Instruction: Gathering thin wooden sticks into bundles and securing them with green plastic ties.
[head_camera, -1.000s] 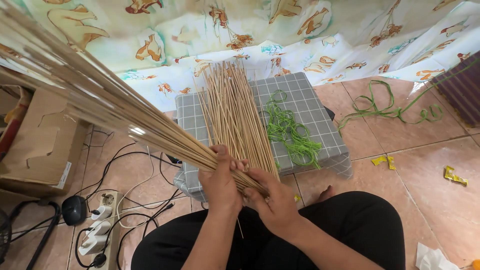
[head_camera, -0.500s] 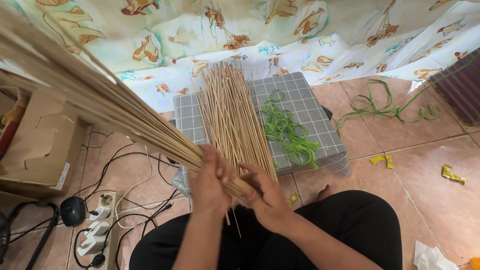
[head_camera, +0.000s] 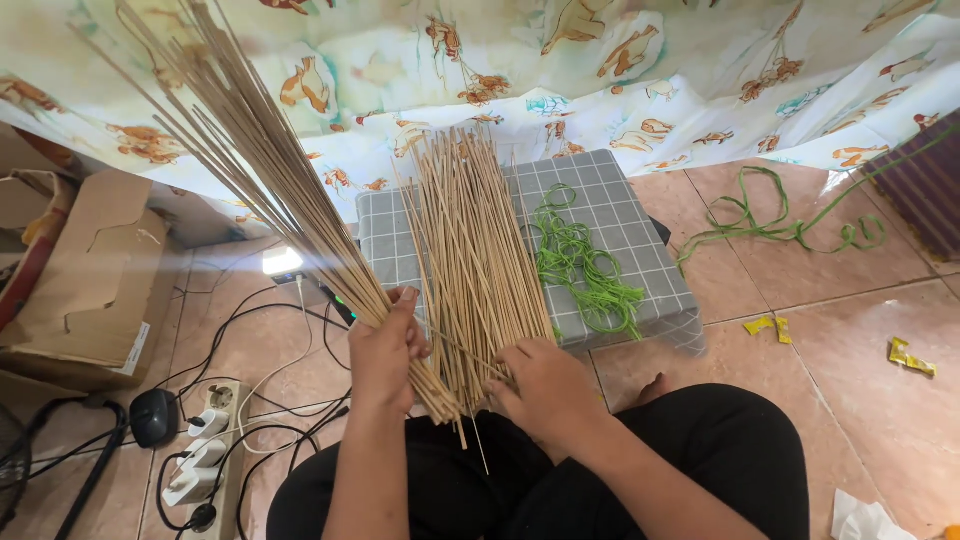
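My left hand (head_camera: 385, 352) grips a bundle of thin bamboo sticks (head_camera: 262, 160) near its lower end; the bundle fans up toward the top left. My right hand (head_camera: 540, 385) rests on the near ends of a second pile of sticks (head_camera: 470, 240) that lies lengthwise on a grey checked cushion (head_camera: 620, 210). Its fingers press the stick ends; whether it grips any I cannot tell. A tangle of green plastic string (head_camera: 580, 265) lies on the cushion just right of the pile.
A patterned cloth (head_camera: 600, 70) hangs behind the cushion. Left on the tiled floor are a cardboard box (head_camera: 85, 270), a power strip (head_camera: 200, 455) with plugs and black cables. A long green strip (head_camera: 790, 225) and yellow scraps (head_camera: 765, 323) lie at right. My black-clad legs fill the bottom.
The held bundle has swung from lying low and pointing far left to standing steeper. My right hand has let go of it and now rests on the pile on the cushion.
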